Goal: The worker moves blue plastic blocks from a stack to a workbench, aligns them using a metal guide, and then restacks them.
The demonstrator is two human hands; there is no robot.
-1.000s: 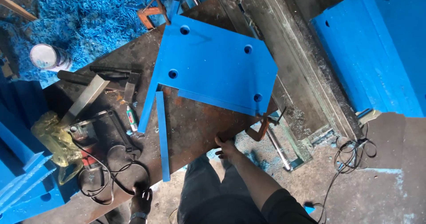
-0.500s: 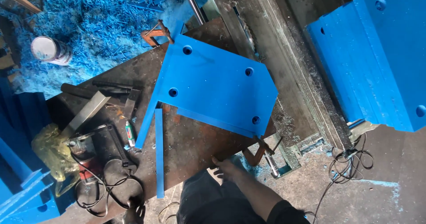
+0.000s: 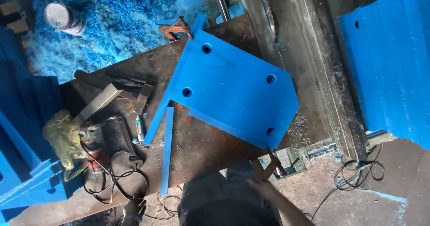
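Rusty steel tabletop (image 3: pixel 201 150) carries a blue plate (image 3: pixel 233 91) with four holes. At its near corner the right hand (image 3: pixel 262 185) touches a rusty clamp (image 3: pixel 268 163) — blurred, so finger grip can't be told; steadying the plate would help. Left hand (image 3: pixel 134 208) hangs loosely open. A white can (image 3: pixel 62 18) sits far left, among blue shavings (image 3: pixel 121 24).

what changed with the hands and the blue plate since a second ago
The right hand has slid from the table edge toward the rusty clamp at the blue plate's lower corner, and it is blurred, so its grip is unclear. The left hand stays low by the cables. Plate, blue strip and tools lie as before.
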